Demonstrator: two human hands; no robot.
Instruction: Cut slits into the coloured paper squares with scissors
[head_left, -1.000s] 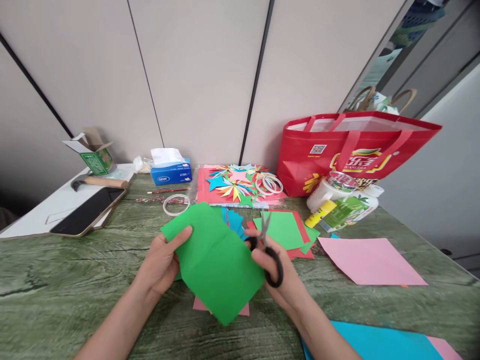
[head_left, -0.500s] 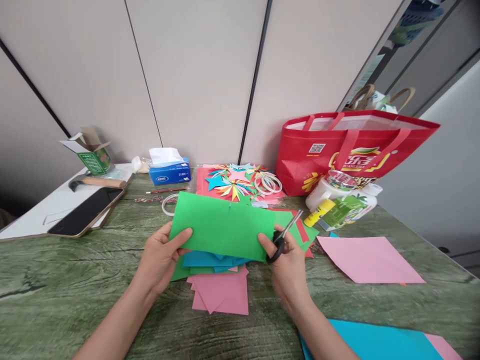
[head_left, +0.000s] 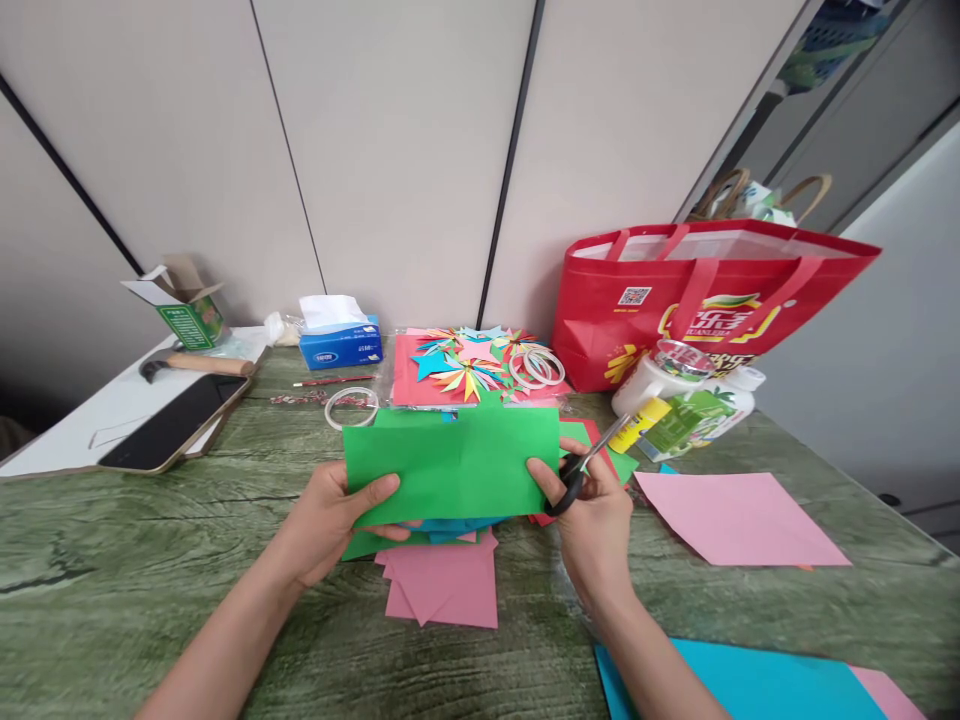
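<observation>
Between my two hands a green paper sheet is held up, its long side running left to right. My left hand pinches its left end, thumb on the near face. With thumb and fingers my right hand grips the right end, and it also carries black-handled scissors whose blades point up and right. Under the green sheet lie blue paper pieces, partly hidden, and several pink paper pieces on the table nearer me.
Behind are paper stars, tape rolls and a tissue box. A glue stick and a red bag stand right; pink and blue sheets lie right. A phone and a hammer lie left.
The green sheet has come level and a little lower, with its top edge straighter across. My right hand and the scissors have shifted slightly right.
</observation>
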